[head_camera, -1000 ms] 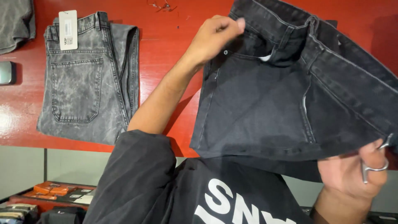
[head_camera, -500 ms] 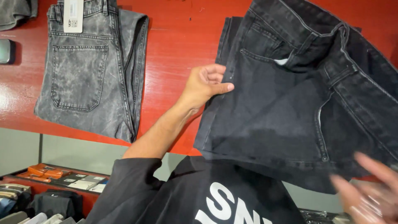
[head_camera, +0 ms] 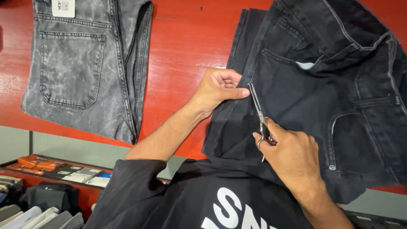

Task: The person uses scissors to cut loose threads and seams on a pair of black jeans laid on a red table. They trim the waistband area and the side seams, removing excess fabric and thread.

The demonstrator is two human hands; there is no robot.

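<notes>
Black denim jeans (head_camera: 322,106) lay spread on the red table (head_camera: 186,63), right of centre, waistband toward the far right, near hem hanging over the table's near edge. Compared with half a second before: the right hand (head_camera: 292,154), then blurred and open low at the right with no tool clearly visible, had come up onto the jeans and gripped small metal scissors (head_camera: 259,116), a finger through a ring, other fingers curled closed around the handles. The left hand (head_camera: 218,89) had shifted slightly right to the side seam.

Pose: left forearm ran diagonally from the near left, wrist bent, fingers curled, thumb and fingertips pinching the seam edge just beside the scissor tips. The right hand rested palm-down on the fabric, blades pointing away toward the left thumb. Whether the blades were open or shut could not be told.

Grey acid-washed jeans (head_camera: 85,63) lay folded at the far left, well apart, untouched.
</notes>
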